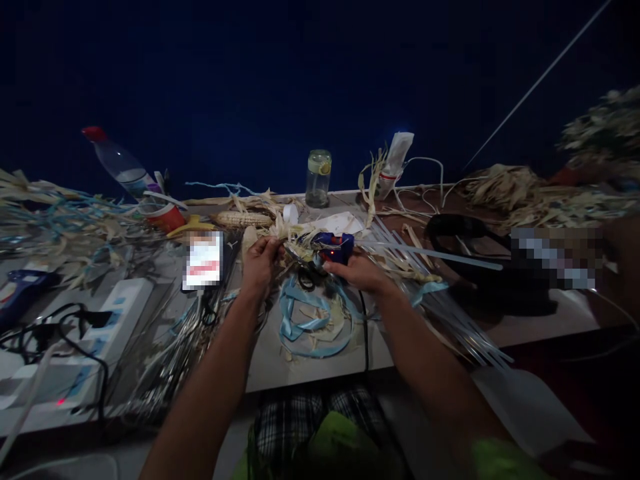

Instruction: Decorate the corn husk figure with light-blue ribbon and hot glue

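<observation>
My left hand (260,261) is closed on a bundle of pale dried corn husk (286,235) just above the table. My right hand (356,270) grips a blue glue gun (334,245) with a small red light, its nozzle pointing left at the husk, and a clear glue stick (430,255) juts out to the right behind it. A black cord (365,333) runs from the gun toward me. Light blue ribbon loops (310,323) lie on the table below both hands.
A glass jar (319,177) stands at the back. A dried corn cob (243,219), a red cup (167,217) and a plastic bottle (123,167) lie back left. A white power strip (75,353) and cables sit left. Glue sticks (460,330) and husk piles (525,193) are right.
</observation>
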The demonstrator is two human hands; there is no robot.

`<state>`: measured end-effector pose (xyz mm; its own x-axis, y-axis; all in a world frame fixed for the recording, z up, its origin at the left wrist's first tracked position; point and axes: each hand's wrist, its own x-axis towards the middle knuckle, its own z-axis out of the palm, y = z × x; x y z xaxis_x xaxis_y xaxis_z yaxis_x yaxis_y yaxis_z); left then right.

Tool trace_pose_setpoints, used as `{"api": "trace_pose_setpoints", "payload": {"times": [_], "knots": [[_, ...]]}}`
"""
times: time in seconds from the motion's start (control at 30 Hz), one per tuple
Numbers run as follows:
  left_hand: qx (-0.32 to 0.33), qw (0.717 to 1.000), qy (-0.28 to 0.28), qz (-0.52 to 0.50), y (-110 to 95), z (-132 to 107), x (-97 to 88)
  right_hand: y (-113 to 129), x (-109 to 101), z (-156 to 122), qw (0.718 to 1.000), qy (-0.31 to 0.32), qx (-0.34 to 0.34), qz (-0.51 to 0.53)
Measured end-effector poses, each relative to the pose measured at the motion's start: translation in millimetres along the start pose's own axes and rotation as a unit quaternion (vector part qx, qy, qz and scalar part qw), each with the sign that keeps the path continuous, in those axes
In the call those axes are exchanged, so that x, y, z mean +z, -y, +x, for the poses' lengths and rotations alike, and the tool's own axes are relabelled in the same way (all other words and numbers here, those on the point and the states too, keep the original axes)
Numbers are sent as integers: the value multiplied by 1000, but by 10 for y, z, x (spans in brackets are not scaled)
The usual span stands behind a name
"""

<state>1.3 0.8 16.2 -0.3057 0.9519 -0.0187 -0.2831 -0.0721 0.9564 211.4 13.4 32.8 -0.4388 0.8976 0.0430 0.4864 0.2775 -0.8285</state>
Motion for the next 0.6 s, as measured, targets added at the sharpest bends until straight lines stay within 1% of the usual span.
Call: {"api": "trace_pose_setpoints", "payload": {"times": [0.17, 0.3, 0.47, 0.6], "knots": [[-9, 1000, 4, -4, 8, 0, -8, -22, -13, 4, 1000, -15, 19, 6], [-5, 1000, 6, -15, 23, 3, -4, -63, 11, 17, 998, -12, 55, 21], [-9, 1000, 8, -16, 13, 3, -3, -71, 60, 25, 997, -6, 23, 77], [-23, 999, 1, -26, 0, 3, -4, 11, 64, 3, 999, -10, 23, 45]]}}
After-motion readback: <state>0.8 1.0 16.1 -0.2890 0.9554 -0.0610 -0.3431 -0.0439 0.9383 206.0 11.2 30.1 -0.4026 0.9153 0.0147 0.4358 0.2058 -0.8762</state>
